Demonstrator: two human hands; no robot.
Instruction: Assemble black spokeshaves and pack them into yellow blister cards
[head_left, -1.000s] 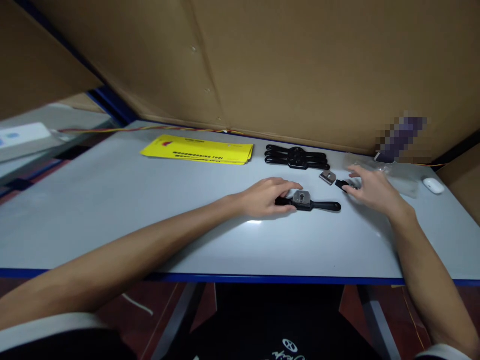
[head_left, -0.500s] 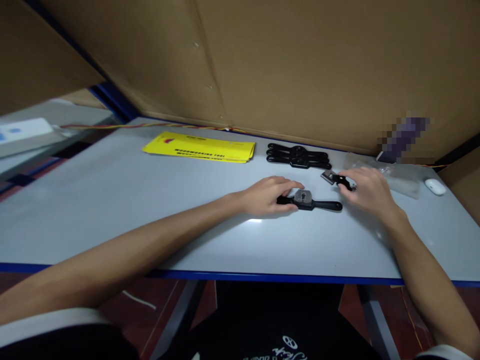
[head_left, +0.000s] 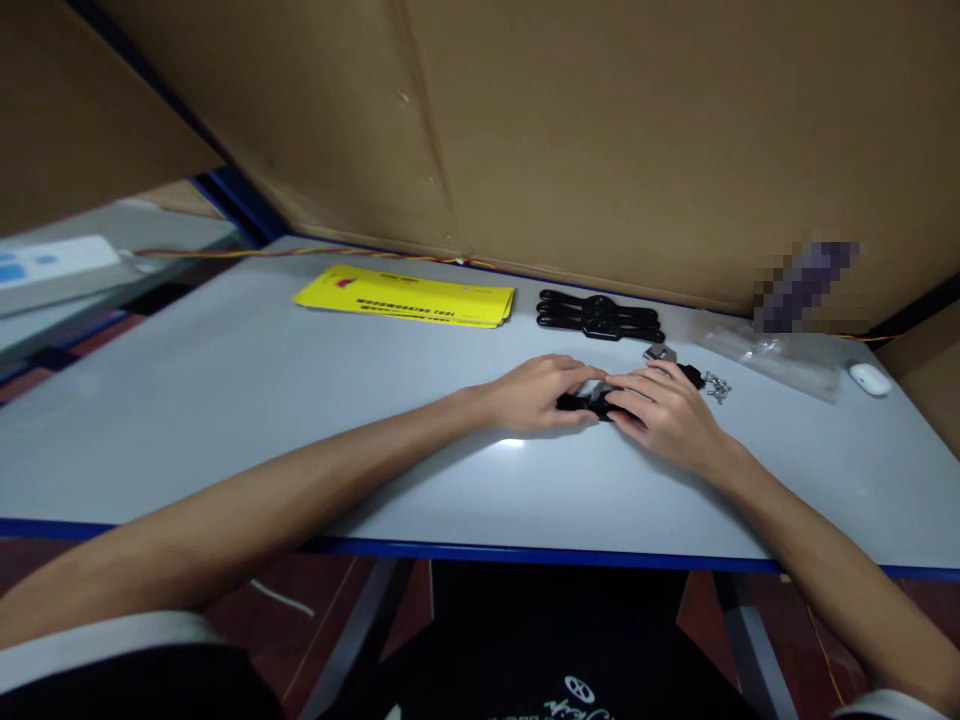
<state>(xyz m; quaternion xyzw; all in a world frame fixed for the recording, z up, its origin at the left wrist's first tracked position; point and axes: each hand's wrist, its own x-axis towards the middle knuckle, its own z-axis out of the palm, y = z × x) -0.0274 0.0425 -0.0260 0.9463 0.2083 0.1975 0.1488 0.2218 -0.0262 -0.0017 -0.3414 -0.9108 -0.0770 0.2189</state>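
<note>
A black spokeshave (head_left: 573, 402) lies across the table in front of me, with a grey metal blade (head_left: 600, 388) showing at its middle. My left hand (head_left: 541, 392) is closed around its left handle. My right hand (head_left: 664, 410) bends its fingers over the middle and covers the right handle. Whether a small part sits under those fingers is hidden. Just behind the right hand lie metal blades (head_left: 660, 353) and black small parts (head_left: 691, 376), partly covered by it. Beside them is a little heap of silver screws (head_left: 718, 387).
Several black spokeshave bodies (head_left: 600, 316) lie stacked farther back. Yellow printed cards (head_left: 405, 296) are at the back left. Clear plastic bags (head_left: 780, 360) and a white earbud case (head_left: 870, 379) lie to the right. A cardboard wall (head_left: 562, 150) stands behind the table.
My right hand has moved left from the small parts to the spokeshave, uncovering the screws. My left hand stays on the left handle.
</note>
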